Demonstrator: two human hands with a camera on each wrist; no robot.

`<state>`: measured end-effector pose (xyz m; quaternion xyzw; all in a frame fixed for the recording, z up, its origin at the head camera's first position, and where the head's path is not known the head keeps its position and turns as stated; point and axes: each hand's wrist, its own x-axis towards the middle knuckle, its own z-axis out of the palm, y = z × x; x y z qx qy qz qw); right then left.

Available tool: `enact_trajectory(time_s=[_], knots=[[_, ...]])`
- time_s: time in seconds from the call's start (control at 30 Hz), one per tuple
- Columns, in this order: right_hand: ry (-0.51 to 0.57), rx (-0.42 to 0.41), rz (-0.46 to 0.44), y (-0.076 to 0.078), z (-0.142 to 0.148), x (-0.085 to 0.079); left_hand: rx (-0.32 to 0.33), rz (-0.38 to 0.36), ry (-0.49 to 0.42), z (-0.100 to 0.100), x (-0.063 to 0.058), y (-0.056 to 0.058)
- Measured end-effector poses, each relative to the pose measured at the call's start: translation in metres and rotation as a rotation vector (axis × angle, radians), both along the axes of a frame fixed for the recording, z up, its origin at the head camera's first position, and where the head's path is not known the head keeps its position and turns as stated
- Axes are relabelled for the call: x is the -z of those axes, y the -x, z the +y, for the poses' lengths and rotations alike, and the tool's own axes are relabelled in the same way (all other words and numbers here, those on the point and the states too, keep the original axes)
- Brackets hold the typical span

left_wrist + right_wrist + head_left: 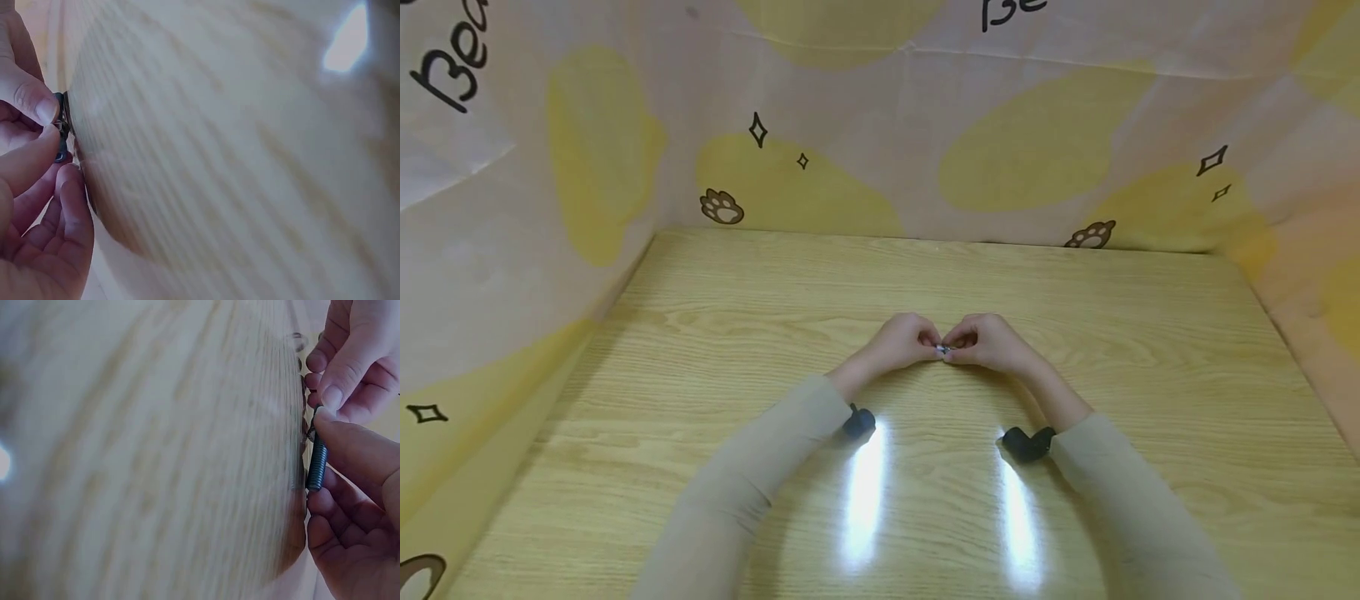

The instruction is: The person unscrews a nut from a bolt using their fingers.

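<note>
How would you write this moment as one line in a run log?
left hand: pinches small dark ribbed part | right hand: pinches same part | hands: close together | place: over wooden table | part type: unclear

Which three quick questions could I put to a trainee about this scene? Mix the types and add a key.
1. True or false: the left grip and right grip meet at a small ribbed item.
2. Multiple choice: which view shows the ribbing most clearly? A) head; B) left wrist; C) right wrist.
3. Fill in: beyond the table, a brown paw print is printed on the ____.

Key: 1. True. 2. C. 3. Cloth.
</note>
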<state>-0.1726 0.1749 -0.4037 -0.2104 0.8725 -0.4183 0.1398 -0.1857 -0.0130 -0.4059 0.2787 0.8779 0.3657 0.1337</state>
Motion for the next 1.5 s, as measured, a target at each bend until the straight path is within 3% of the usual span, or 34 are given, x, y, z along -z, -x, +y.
enact_trajectory(time_s=[0.33,0.7,1.0,1.23,1.5], knots=[[0.023,0.003,-0.015,0.001,0.002,0.000,-0.038,-0.070,-0.083,-0.002,-0.003,-0.001],[0.126,0.022,-0.079,-0.001,0.005,-0.012,-0.086,-0.264,-0.287,-0.010,-0.010,-0.006],[0.216,-0.014,-0.120,-0.004,0.007,-0.020,-0.095,-0.264,-0.306,-0.013,-0.018,-0.009],[0.368,0.051,-0.253,-0.008,0.003,-0.029,-0.109,-0.254,-0.351,-0.016,-0.026,-0.013],[0.453,0.120,-0.294,-0.013,0.001,-0.037,-0.111,-0.261,-0.382,-0.017,-0.036,-0.018]])
